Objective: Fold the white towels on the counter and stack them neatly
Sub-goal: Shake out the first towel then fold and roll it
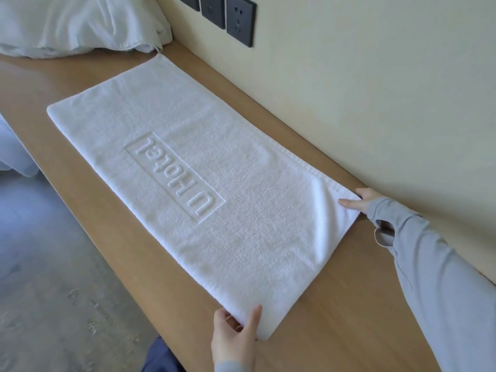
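A white towel (193, 170) with an embossed hotel logo lies spread lengthwise on the wooden counter (322, 318), doubled along its left side. My left hand (233, 336) pinches the near left corner, thumb on top and fingers underneath. My right hand (361, 201) pinches the near right corner close to the wall and lifts it slightly off the counter. A heap of more white towels (80, 22) sits crumpled at the far end of the counter.
A cream wall (375, 89) runs along the counter's right side, with dark power sockets (228, 17) on it. Grey floor (40, 264) lies left of the counter edge. White fabric (13, 151) shows at the left border.
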The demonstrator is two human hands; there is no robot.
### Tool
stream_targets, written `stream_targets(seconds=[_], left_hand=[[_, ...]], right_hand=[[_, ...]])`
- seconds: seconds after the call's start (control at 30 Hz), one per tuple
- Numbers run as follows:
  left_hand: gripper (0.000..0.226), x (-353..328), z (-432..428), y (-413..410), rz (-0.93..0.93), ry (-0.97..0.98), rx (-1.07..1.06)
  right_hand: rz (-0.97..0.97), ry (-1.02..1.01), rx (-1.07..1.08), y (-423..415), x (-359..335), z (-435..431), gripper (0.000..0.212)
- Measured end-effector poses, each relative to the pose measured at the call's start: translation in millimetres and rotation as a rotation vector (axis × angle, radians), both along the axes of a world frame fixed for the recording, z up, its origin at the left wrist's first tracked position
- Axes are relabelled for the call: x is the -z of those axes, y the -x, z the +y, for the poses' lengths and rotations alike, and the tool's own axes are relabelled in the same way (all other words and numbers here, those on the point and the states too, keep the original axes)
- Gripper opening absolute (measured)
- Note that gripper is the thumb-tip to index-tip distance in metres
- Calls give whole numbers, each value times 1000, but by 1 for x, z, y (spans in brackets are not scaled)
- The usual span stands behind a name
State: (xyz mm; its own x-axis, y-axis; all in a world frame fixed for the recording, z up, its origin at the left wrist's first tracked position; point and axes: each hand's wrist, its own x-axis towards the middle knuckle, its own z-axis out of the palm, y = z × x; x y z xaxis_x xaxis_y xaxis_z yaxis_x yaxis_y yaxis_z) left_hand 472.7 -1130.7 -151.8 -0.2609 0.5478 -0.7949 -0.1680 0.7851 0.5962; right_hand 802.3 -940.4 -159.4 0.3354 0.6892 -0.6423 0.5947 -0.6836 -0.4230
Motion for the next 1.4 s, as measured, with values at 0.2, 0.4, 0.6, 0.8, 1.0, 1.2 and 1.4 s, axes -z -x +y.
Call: stream_targets(seconds=[0.2,0.4,0.6,0.8,1.0,1.2,1.4], left_hand=[[71,-32,12,21,38,-218,-8],[18,-77,44,48,-19,-507,78],[62,-98,86,93,25,-640,246],[32,-100,142,141,488,-816,291],[43,-112,197,188,500,-1011,323],[39,-115,269,262,296,-1008,376],[19,-115,347,332,214,-968,373]], right_hand=[[272,-422,126,18,-35,-4,31],[425,-702,171,53,-85,16,13],[720,-768,252,87,-119,54,26],[320,-786,47,113,-137,101,40],[65,-939,-26,148,-147,148,14],[9,-1072,-38,222,-162,211,5],[-58,-1107,-14,311,-166,311,14]])
